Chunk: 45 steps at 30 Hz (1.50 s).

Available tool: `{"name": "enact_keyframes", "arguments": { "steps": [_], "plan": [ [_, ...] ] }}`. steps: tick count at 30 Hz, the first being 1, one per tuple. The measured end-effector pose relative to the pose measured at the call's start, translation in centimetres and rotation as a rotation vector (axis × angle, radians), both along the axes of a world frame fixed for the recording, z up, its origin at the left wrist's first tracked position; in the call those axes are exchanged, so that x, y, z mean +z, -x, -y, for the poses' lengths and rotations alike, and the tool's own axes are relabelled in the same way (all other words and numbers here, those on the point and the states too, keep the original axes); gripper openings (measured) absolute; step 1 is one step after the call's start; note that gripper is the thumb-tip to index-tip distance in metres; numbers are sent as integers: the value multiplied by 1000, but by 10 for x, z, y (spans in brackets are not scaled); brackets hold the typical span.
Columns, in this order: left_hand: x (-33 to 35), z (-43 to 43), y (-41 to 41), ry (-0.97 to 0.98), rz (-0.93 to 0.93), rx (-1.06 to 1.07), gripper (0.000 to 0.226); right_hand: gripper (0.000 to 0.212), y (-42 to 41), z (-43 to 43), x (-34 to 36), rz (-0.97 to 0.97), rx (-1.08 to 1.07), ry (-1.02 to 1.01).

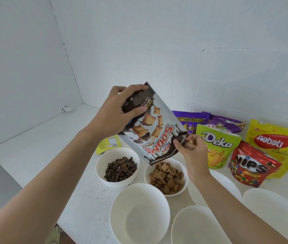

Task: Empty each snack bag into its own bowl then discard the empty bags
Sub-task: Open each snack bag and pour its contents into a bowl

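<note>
Above the bowl of brown cereal squares [166, 177], the Soom bag [154, 131] was held upside down, mouth lowest. Its upper end was clamped in the left hand [120, 111], while the torn corner was pinched by the right hand [190, 152]. Beside it on the worktop [34, 147], a bowl of sunflower seeds [117, 167] stood.

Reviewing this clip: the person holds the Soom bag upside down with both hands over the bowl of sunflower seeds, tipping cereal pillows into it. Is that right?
Not quite. The head view shows the Soom bag, held upside down by the left hand and right hand, over the bowl of brown cereal pillows, not the bowl of sunflower seeds beside it. The rest stands.
</note>
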<state>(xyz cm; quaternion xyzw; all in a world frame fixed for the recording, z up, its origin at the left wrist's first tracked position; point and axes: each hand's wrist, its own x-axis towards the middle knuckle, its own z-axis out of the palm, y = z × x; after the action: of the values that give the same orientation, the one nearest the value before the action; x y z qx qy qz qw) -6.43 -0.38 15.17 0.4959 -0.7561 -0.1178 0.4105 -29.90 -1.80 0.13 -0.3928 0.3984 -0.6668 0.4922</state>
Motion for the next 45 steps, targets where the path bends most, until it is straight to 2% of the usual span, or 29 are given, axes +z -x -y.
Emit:
{"name": "enact_keyframes", "arguments": {
  "steps": [3, 7, 9, 11, 14, 16, 18, 20, 22, 25, 27, 30, 33, 36, 39, 45],
  "plan": [
    [-7, -4, 18, 63, 57, 28, 46, 36, 0, -3, -14, 56, -55, -99],
    [-29, -6, 34, -38, 194, -38, 48, 34, 0, -5, -38, 150, -75, -353],
    [-24, -6, 37, 7, 152, -40, 53, 33, 1, -2, -33, 210, -53, -362],
    [-8, -7, 38, 139, 71, -14, 60, 30, 2, -1, -19, 260, -13, -266],
    [9, -13, 43, 294, 49, 29, 53, 27, 1, -1, -2, 278, 23, -165],
    [5, -14, 45, 304, 164, 27, 44, 23, 1, 1, -7, 297, 13, -277],
    [-9, -11, 46, 206, 266, -11, 41, 19, 1, 0, -15, 337, 29, -467],
    [-23, -7, 46, 99, 261, -64, 38, 30, 2, -6, -17, 371, 38, -619],
    [-27, -8, 47, 111, 194, -76, 39, 30, 3, -9, -13, 401, 35, -647],
    [-14, -15, 51, 322, 102, 14, 44, 25, 4, -11, 2, 432, 43, -565],
    [-7, -19, 55, 428, 121, 47, 41, 26, 1, -11, 9, 429, 48, -536],
    [-10, -16, 56, 368, 191, 27, 40, 26, -1, -16, 12, 423, 90, -646],
    [-25, -9, 52, 287, 207, 20, 40, 25, 3, -22, 16, 342, 144, -747],
    [-30, -4, 45, 323, 168, 53, 38, 34, 7, -23, 27, 181, 102, -682],
    [-20, -1, 42, 332, 165, 83, 44, 41, 10, -26, 49, -58, 46, -518],
    [-15, 5, 43, 404, 219, 53, 44, 39, 10, -35, 98, -425, 12, -60]
  ]
}}
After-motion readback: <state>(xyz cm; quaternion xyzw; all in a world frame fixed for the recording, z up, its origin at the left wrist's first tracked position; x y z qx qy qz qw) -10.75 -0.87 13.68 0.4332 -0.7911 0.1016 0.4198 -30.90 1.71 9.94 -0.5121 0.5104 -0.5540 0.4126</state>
